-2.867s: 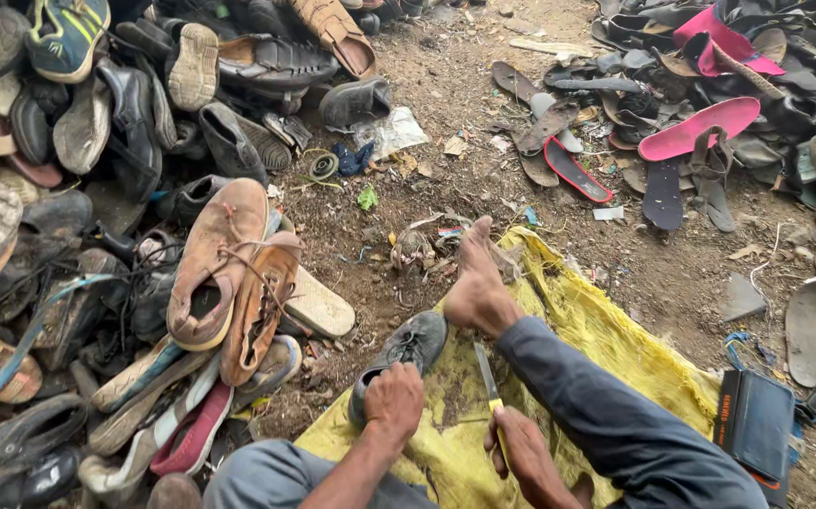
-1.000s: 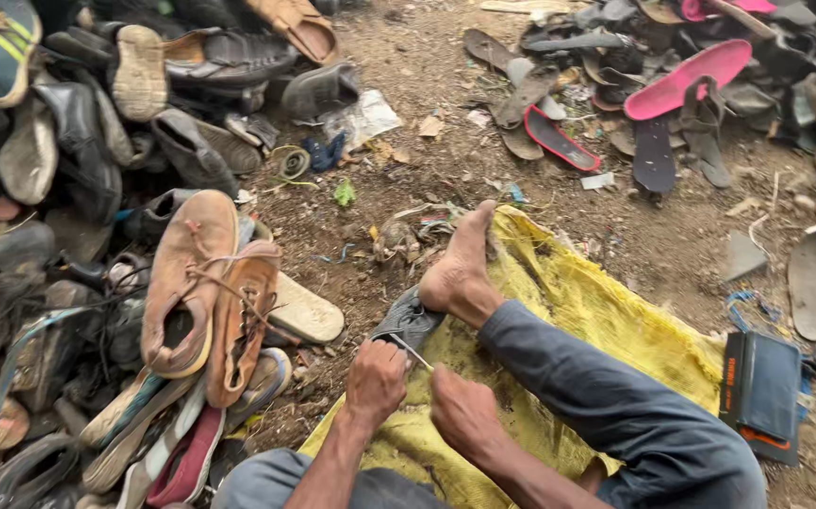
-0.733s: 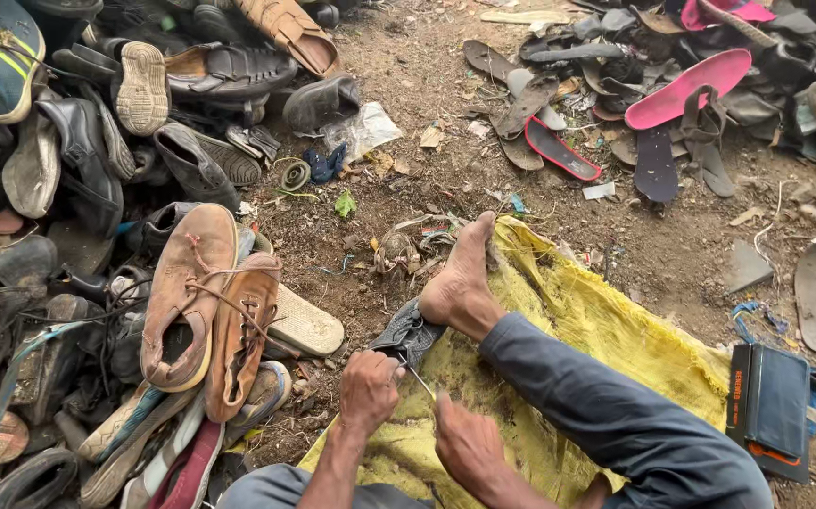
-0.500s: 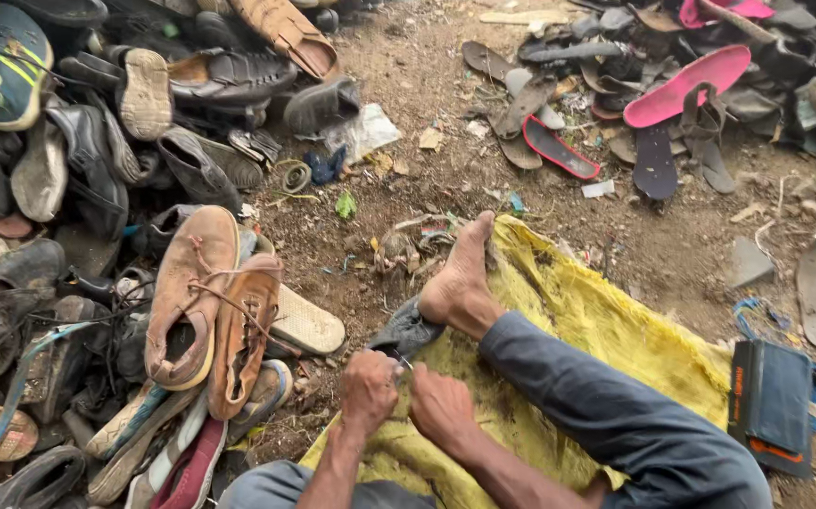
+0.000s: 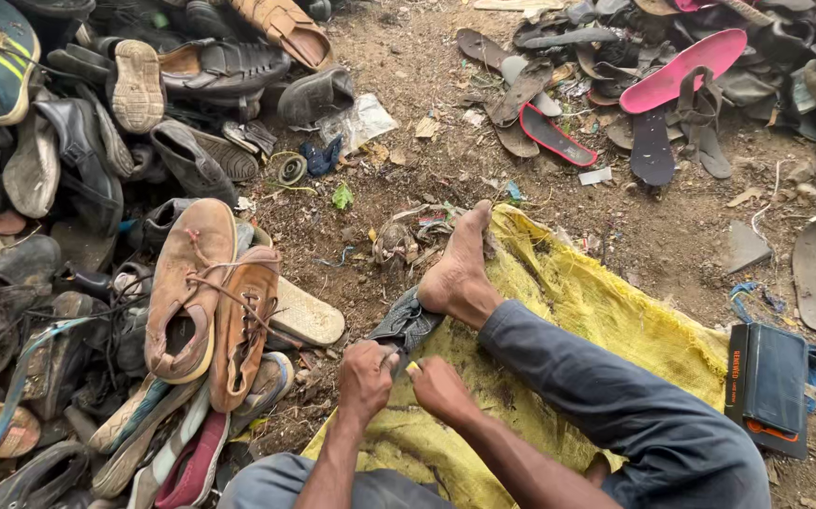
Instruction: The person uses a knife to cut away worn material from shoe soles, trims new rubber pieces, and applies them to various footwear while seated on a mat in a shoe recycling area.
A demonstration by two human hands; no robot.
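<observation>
A dark grey worn shoe lies on a yellow woven sack, pinned under my bare foot. My left hand grips the near end of the shoe. My right hand is closed right beside it, against the same end; a knife seen earlier is hidden in the fist now. My leg in dark trousers stretches across the sack.
A heap of old shoes and sandals fills the left, with a pair of tan laced shoes nearest. Loose soles and a pink insole lie at the back right on bare dirt. A black wallet-like case sits right of the sack.
My right hand, which held a knife apart from the shoe, has come up against my left hand at the shoe's near end. My foot stays on the shoe.
</observation>
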